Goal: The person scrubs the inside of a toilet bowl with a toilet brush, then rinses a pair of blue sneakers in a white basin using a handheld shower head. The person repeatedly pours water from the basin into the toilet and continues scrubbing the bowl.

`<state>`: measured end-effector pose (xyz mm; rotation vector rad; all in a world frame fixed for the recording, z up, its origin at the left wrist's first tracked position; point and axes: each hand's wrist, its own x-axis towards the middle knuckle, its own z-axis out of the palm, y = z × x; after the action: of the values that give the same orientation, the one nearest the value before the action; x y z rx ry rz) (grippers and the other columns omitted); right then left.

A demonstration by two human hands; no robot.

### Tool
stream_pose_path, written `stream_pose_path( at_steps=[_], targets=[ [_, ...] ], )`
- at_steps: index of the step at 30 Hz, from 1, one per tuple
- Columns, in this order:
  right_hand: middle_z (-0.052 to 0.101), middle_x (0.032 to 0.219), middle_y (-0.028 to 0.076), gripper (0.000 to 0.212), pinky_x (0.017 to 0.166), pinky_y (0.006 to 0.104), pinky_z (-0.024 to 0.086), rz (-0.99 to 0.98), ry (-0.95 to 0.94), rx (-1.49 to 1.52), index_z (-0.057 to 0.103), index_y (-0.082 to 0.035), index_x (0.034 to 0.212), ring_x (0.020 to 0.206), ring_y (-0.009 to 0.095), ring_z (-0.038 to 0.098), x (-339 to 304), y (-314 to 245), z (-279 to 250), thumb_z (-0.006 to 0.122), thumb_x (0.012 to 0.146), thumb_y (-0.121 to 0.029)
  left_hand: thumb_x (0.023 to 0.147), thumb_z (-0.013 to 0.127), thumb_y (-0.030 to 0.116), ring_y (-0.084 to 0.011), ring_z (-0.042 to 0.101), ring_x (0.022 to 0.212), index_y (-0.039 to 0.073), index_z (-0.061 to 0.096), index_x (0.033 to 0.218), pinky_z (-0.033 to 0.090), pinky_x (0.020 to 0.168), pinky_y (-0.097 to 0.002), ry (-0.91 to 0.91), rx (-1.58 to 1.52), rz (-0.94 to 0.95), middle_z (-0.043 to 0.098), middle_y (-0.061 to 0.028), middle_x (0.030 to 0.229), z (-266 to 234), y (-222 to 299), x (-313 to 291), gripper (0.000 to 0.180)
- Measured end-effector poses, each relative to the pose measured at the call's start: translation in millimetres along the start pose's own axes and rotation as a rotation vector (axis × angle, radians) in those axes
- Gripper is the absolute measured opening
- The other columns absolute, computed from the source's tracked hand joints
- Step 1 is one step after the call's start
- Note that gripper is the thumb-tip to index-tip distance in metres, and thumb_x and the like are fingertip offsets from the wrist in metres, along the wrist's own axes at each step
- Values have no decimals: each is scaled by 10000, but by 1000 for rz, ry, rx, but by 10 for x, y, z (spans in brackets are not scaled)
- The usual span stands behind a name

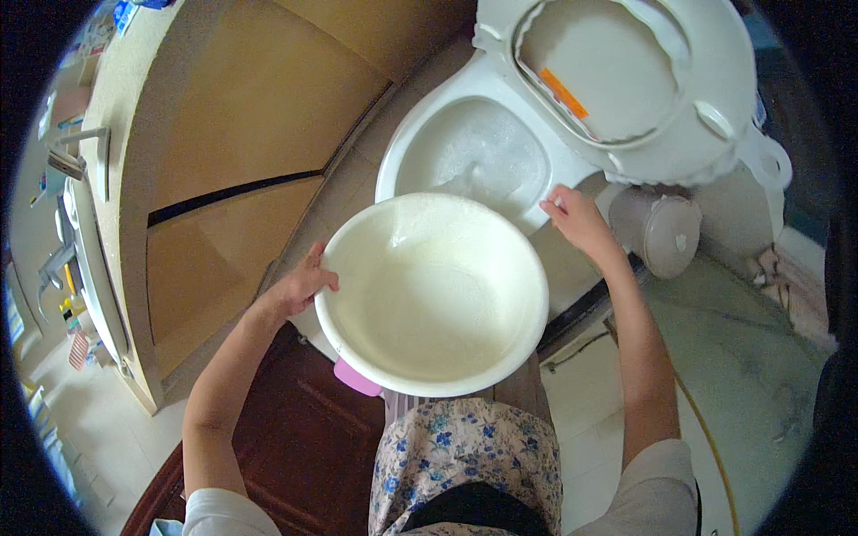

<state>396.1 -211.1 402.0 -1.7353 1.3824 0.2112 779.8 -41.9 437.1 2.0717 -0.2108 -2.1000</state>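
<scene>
A round cream-white basin is in front of me, tilted so that its inside shows, with a few wet-looking specks on its bottom. My left hand grips its left rim, thumb inside and fingers outside. Just beyond it is a white toilet bowl with foamy water in it. The basin's far rim overlaps the bowl's near edge in view; whether they touch I cannot tell. My right hand is off the basin, fingers curled, beside the bowl's right rim. Nothing shows in it.
The toilet's raised seat and lid carry a wavy-edged cover and an orange strip. A round translucent bin stands at the right. Brown cabinet panels and a sink are left. A pink object is partly hidden by the basin.
</scene>
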Motion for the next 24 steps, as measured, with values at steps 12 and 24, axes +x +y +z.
stream_pose_path(
  at_steps=[12,24],
  targets=[
    [594,874,120,143,763,397,447,-498,-442,-481,579,-87,908,872,279,560,1712,-227,1172,511,783,-103,624,545,-50,-249,507,912,34,238,1188,498,733,-320,-160,-240,-162,435,-142,1017,-266,-371,244,647],
    [597,774,158,131,703,416,466,-729,-626,-691,603,-49,815,780,301,590,2385,-237,1941,507,727,-64,628,565,30,-147,497,832,45,166,1285,471,519,-228,-285,-330,-246,363,-126,1113,-413,-339,384,769]
  ],
)
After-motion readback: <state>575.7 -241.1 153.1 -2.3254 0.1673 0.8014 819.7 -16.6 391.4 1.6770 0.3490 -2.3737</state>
